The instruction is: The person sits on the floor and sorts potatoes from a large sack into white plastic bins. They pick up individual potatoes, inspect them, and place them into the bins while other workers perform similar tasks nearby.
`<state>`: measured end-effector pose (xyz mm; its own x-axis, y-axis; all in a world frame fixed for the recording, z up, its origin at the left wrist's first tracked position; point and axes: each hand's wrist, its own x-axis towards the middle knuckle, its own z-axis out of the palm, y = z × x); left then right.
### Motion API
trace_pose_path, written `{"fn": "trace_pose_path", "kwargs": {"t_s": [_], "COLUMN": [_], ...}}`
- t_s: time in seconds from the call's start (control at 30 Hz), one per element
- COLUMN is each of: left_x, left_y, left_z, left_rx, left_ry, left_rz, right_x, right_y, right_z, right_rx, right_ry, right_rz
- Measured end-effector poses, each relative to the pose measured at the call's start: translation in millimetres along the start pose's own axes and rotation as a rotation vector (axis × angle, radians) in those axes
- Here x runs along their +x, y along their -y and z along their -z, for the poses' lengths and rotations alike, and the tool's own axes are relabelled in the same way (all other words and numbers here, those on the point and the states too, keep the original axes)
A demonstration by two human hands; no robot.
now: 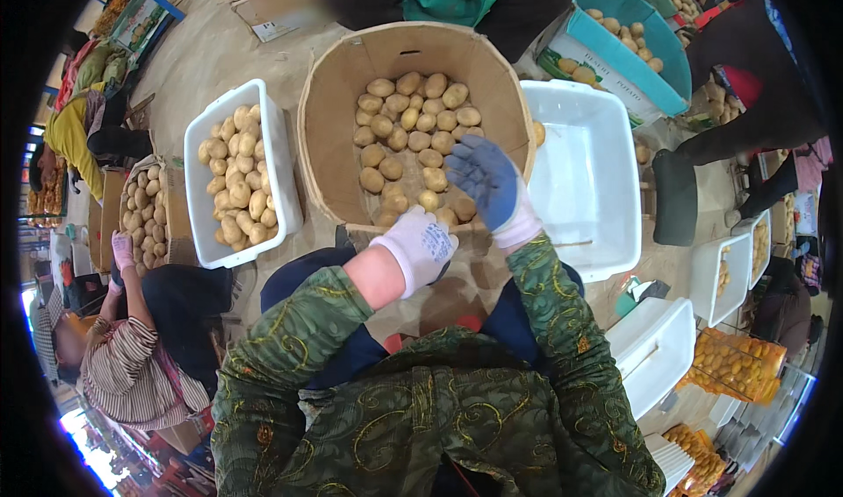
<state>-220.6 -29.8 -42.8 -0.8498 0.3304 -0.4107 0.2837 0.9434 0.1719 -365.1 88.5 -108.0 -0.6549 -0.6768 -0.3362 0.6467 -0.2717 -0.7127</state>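
Observation:
Potatoes (418, 121) lie in one layer, partly in rows, across the bottom of a large brown cardboard box (338, 84) in front of my knees. My left hand (421, 244), in a white and blue knit glove, is closed above the box's near rim; its fingers curl under, so whatever it may hold is hidden. Over the right side of the box is my right hand (488, 181), gloved in the same kind, its blue palm showing, fingers stretched and nothing in them. Several potatoes sit just below and left of that hand.
A white tub (195, 181) heaped with potatoes stands left of the box, and another white tub (584, 172) stands right. A teal-lined carton (606, 71) of potatoes is at the far right. Co-workers sit left and ahead; mesh bags (733, 365) of potatoes stand at right.

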Motion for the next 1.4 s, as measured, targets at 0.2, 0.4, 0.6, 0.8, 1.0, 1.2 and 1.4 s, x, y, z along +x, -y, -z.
{"fn": "trace_pose_path", "kwargs": {"t_s": [0.2, 0.4, 0.6, 0.8, 1.0, 1.2, 1.4], "left_x": [33, 83, 134, 148, 163, 156, 147], "left_y": [80, 205, 276, 317, 328, 331, 316], "left_z": [7, -73, -154, -224, -220, -232, -245], "left_rx": [-0.053, 0.093, 0.235, 0.153, 0.112, 0.147, 0.289], "left_ry": [0.209, 0.285, 0.371, 0.229, 0.329, 0.388, 0.314], "left_rz": [0.116, 0.517, 0.701, 0.746, 0.8, 0.756, 0.729], "right_x": [10, 19, -7, -29, -25, -21, -17], "right_y": [-48, -47, -66, -60, -57, -67, -38], "right_z": [45, 23, 20, 9, 16, 15, 7], "right_rx": [0.228, 0.278, 0.072, 0.28, 0.296, 0.278, 0.171], "right_ry": [-0.133, -0.077, -0.041, 0.097, 0.116, 0.132, 0.116], "right_rz": [-0.189, -0.152, -0.159, -0.253, -0.356, -0.323, -0.373]}}
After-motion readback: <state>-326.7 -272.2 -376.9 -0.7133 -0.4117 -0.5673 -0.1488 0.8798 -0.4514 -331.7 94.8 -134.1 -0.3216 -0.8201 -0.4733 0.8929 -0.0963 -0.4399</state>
